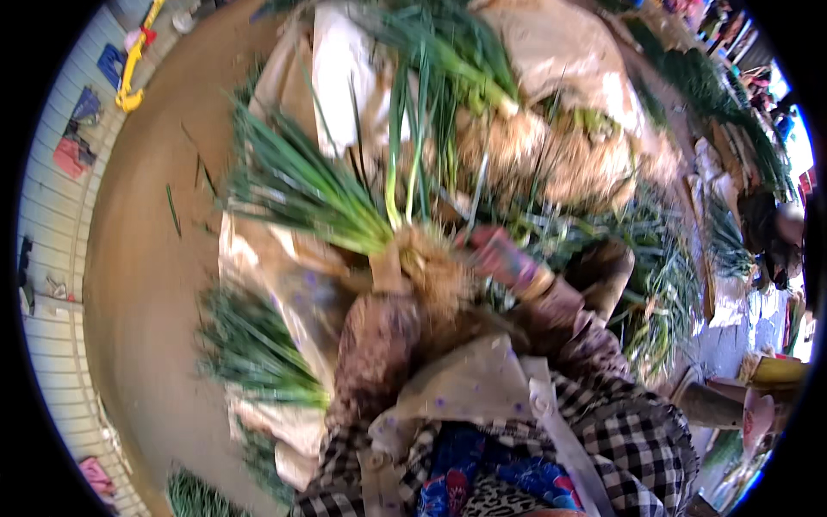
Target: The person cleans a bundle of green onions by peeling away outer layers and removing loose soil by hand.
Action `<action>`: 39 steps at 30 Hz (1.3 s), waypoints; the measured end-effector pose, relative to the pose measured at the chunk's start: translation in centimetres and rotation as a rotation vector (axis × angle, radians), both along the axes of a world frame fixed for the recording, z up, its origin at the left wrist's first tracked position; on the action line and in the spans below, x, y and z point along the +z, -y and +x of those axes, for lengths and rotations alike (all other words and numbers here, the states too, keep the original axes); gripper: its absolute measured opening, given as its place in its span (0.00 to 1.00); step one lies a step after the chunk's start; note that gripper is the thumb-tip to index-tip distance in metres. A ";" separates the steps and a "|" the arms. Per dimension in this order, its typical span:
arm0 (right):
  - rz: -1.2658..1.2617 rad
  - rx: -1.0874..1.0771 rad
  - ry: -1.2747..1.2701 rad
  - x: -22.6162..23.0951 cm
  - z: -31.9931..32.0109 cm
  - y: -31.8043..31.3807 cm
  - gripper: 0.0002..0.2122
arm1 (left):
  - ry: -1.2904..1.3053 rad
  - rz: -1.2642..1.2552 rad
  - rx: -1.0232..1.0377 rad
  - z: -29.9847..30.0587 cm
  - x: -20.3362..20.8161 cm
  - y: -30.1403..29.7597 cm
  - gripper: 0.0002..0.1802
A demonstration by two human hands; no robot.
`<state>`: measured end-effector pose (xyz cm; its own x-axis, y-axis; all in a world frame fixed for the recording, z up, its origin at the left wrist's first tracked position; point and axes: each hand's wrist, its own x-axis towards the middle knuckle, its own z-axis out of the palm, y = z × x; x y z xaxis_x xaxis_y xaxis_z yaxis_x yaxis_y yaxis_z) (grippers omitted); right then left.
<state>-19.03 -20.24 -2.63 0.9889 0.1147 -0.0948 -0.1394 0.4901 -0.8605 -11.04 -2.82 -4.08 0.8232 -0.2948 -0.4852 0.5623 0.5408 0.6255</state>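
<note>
My left hand (389, 269), on a brown patterned sleeve, is shut around a bunch of green onions (310, 194) just above its sandy roots (435, 271). The green leaves fan out up and to the left. My right hand (501, 257), in a pinkish glove and blurred, sits right beside the roots. A thin grey strip (476, 196) rises from it, perhaps a blade, but I cannot tell whether the hand holds it. A checked cloth (629, 431) covers my lap below.
More green onion bunches lie at the lower left (254, 349) and in a pile at the top (448, 65) with a mass of roots (551, 151). Tan sacking (284, 258) lies under them. Brown ground (138, 276) spreads left. Loose green trimmings (663, 276) lie right.
</note>
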 end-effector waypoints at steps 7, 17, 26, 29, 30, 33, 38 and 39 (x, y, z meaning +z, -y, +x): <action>0.210 -0.394 -0.173 -1.2 -3.6 6.3 0.17 | 0.017 0.063 0.100 2.7 -3.9 -0.6 0.12; -0.083 -0.169 -0.066 -1.8 5.8 -1.0 0.14 | 0.047 -0.098 -0.069 -1.7 -3.1 0.5 0.16; -0.875 -0.375 0.494 -2.4 4.7 -5.0 0.15 | 0.067 -0.022 -0.150 -0.6 -6.8 -1.7 0.17; -0.632 -0.245 0.279 -3.6 3.7 -4.7 0.15 | 0.022 -0.047 -0.095 -0.5 -6.0 -1.0 0.16; -0.364 -0.283 0.176 -4.1 3.3 -3.5 0.15 | 0.025 -0.034 -0.074 -0.5 -5.0 -0.5 0.16; 0.092 -0.412 -0.067 -3.6 2.9 -0.4 0.14 | 0.088 -0.278 -0.084 -0.1 -4.0 -0.3 0.16; 0.010 -0.580 -0.092 -5.1 6.5 -0.1 0.14 | 0.080 -0.422 -0.179 -1.0 -2.8 -1.0 0.13; 0.021 -0.646 -0.127 -5.3 7.2 0.6 0.13 | 0.069 -0.510 -0.228 -0.7 -3.9 -1.4 0.12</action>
